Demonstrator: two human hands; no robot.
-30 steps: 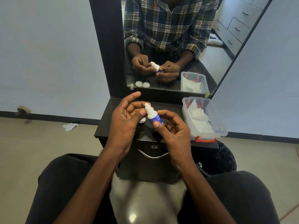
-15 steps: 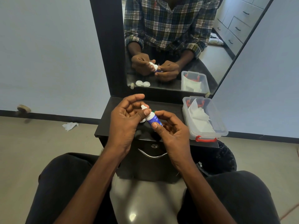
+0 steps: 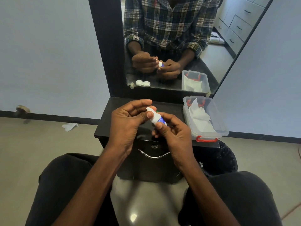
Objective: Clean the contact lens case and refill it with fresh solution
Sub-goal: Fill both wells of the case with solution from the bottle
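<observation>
Above the dark counter (image 3: pixel 114 115) at frame centre, the right hand (image 3: pixel 172 136) pinches the bottle (image 3: pixel 157 119), tilted nozzle upper-left toward the left hand (image 3: pixel 128 121), whose thumb and fingers curl round its cap.

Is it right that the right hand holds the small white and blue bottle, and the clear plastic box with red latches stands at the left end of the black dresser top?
No. In the head view the clear plastic box stands at the right end of the black dresser top. The right hand does hold the small bottle.

bottle (image 3: pixel 157 119) between hands above cabinet (image 3: pixel 114 121) | box (image 3: pixel 204 118) right, on cabinet
</observation>
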